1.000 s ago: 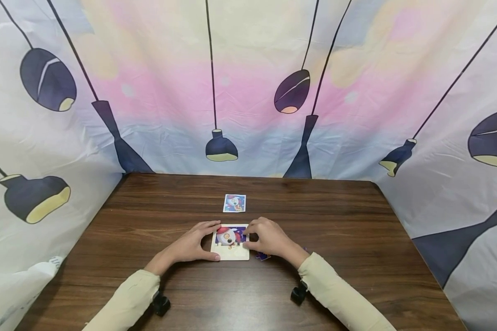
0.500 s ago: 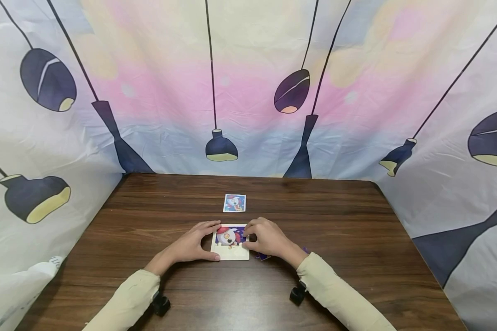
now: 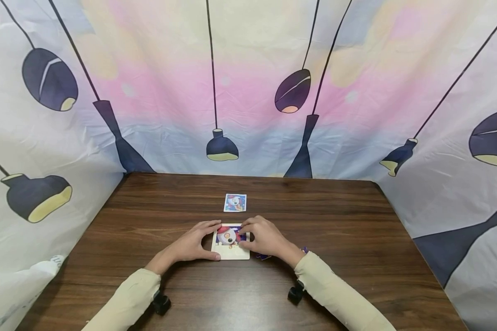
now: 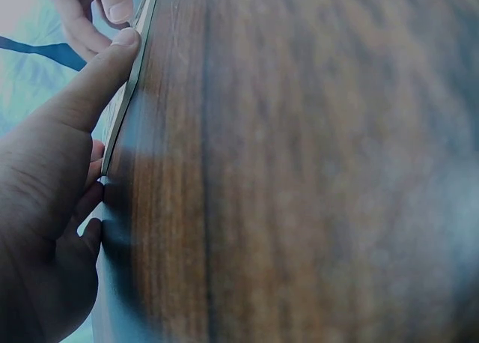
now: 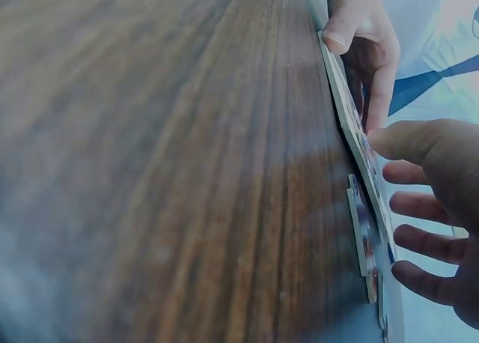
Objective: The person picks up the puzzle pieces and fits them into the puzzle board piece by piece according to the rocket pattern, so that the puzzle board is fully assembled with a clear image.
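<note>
A square, pale-rimmed jigsaw puzzle board (image 3: 231, 253) lies flat on the table. Its upper part shows a white and red cartoon picture on purple; the lower strip is bare. My left hand (image 3: 190, 242) grips the board's left side, thumb at the near corner and fingers at the far corner. Over the right part of the picture, my right hand (image 3: 267, 236) touches the fitted pieces with thumb and fingertips. In the right wrist view its fingers (image 5: 423, 246) are spread, with nothing visible between them. Loose purple puzzle pieces (image 3: 263, 256) lie under the right wrist, partly hidden.
A small printed picture card (image 3: 235, 202) with the same cartoon lies beyond the board. The brown wooden table (image 3: 170, 202) ends at a curtain (image 3: 257, 115) printed with lamps. More loose pieces (image 5: 361, 227) show beside the board in the right wrist view.
My right hand has shifted slightly left, from the board's right edge onto the picture. The left hand and board stay in place.
</note>
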`<state>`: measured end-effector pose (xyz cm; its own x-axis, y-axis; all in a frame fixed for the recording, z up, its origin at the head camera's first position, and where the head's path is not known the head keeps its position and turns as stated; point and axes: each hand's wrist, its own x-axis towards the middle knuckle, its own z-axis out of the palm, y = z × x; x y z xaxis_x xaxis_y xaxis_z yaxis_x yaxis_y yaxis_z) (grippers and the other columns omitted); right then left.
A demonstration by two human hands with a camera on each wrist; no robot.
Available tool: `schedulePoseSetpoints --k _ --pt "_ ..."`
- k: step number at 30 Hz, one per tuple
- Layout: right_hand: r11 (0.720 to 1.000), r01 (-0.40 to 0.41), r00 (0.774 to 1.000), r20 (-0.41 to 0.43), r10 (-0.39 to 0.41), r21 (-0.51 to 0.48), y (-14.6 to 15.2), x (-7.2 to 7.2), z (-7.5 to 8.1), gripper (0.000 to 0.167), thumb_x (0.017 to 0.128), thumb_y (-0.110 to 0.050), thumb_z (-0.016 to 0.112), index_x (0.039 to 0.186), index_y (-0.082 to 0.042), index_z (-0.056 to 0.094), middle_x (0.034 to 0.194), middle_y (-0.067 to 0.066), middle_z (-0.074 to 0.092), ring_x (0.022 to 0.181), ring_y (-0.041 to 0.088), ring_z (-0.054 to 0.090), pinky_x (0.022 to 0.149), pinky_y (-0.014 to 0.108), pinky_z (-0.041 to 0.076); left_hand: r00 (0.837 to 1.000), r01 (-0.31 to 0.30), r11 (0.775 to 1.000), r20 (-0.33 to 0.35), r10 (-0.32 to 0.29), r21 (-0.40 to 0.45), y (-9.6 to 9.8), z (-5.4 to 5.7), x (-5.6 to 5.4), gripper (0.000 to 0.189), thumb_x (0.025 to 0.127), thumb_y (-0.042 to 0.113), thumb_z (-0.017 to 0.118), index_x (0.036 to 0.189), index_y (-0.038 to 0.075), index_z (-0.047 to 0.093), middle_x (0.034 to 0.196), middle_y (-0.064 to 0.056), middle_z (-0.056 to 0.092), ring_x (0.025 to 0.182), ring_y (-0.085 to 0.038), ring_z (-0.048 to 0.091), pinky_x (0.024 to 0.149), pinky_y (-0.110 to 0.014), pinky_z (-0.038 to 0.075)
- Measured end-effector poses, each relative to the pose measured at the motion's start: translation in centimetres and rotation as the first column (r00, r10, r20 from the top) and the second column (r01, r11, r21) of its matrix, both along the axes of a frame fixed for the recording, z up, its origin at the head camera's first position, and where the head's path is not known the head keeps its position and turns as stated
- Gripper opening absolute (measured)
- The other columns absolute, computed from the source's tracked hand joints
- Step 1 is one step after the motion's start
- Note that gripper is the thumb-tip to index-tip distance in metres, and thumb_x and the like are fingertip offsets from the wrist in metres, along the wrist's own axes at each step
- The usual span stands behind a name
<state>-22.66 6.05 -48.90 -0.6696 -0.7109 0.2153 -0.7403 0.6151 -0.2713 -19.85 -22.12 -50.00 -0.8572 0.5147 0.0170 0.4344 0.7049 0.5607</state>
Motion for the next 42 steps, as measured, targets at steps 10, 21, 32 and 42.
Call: schedulePoseSetpoints --k 10,21,32,42 --pt "1.0 0.013 1.0 0.01 -0.014 0.019 -0.5 0.1 0.0 0.026 0.093 -0.037 0.076 0.111 -0.02 0.081 0.127 0.004 0.07 0.111 0.02 0.062 0.094 0.037 0.054 1.0 0.007 1.0 0.002 -0.007 0.005 0.1 -0.2 -0.1 0.102 0.078 0.067 0.079 0.156 0.011 0.044 0.163 -0.008 0.037 0.15 -0.035 0.03 0.115 -0.061 0.033" --pt "0.999 0.02 1.0 -0.008 -0.02 0.026 -0.6 0.1 -0.1 0.025 0.091 -0.036 0.078 0.11 -0.02 0.082 0.125 0.004 0.07 0.109 0.02 0.062 0.091 0.036 0.054 1.0 0.006 1.0 0.006 -0.006 0.003 0.1 -0.3 -0.1 0.102 0.078 0.067 0.079 0.156 0.011 0.044 0.163 -0.007 0.037 0.15 -0.035 0.03 0.115 -0.061 0.032" --pt "0.999 0.041 0.999 -0.006 -0.041 0.033 -0.8 0.2 0.0 0.027 0.091 -0.038 0.078 0.111 -0.02 0.082 0.126 0.004 0.07 0.11 0.021 0.062 0.093 0.037 0.054 1.0 0.002 1.0 0.004 -0.002 -0.001 0.0 -0.1 0.0 0.102 0.077 0.067 0.079 0.156 0.012 0.044 0.163 -0.007 0.037 0.15 -0.034 0.031 0.115 -0.061 0.033" --pt "0.994 0.049 0.998 0.031 -0.046 -0.096 1.2 0.0 1.0 0.028 0.096 -0.034 0.073 0.115 -0.016 0.079 0.126 0.002 0.07 0.115 0.02 0.061 0.097 0.041 0.053 1.0 -0.01 1.0 -0.006 0.01 -0.013 0.0 -0.2 -0.1 0.104 0.075 0.069 0.079 0.155 0.012 0.046 0.162 -0.007 0.039 0.15 -0.033 0.032 0.115 -0.059 0.034"
